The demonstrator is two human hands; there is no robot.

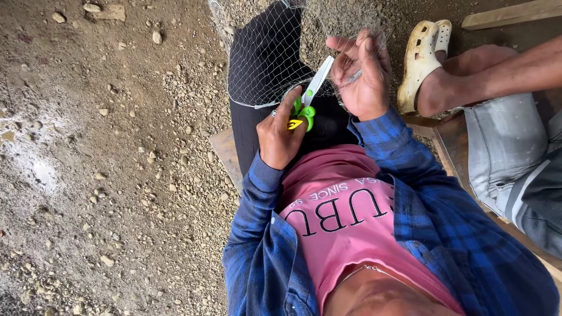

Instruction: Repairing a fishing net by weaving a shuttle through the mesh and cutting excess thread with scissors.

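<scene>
**Scissors angled up toward the pinched net**

Over the lap, the left hand [282,133] gripped green-handled scissors [309,99], blades slanting up and to the right toward the right hand [362,73]. That hand pinched a fold of thin net [266,64] (draped across the dark trousers [257,52]) just beside the blade tips.

Your single head camera looks steeply down over your chest, close to your lap, with gravel ground [105,175] stretching to the left.
</scene>
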